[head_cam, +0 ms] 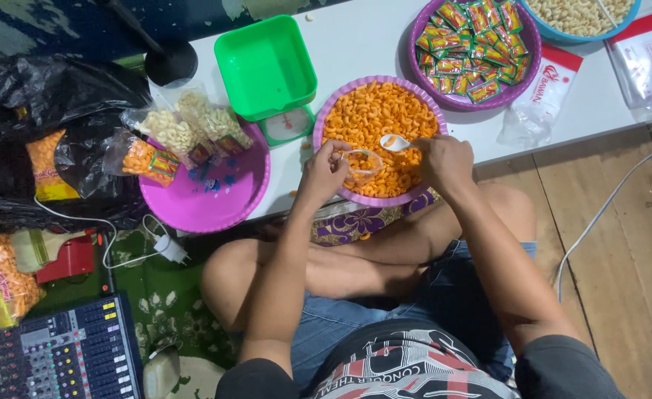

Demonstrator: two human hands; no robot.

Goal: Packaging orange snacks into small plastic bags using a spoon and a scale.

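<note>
Right over the purple basin (333,111) of orange snacks (378,118) on the desk (370,37), the left hand (324,174) fingers pinch a small clear bag (361,162) open, mouth toward the right hand (444,162), whose fingers grip a white spoon (395,142) just beside it

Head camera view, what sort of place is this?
Probably a home snack-packing spot on the floor: a low white table holds a purple basin of orange snacks, a green kitchen scale and sealed snack bags, with a person sitting cross-legged.
</note>
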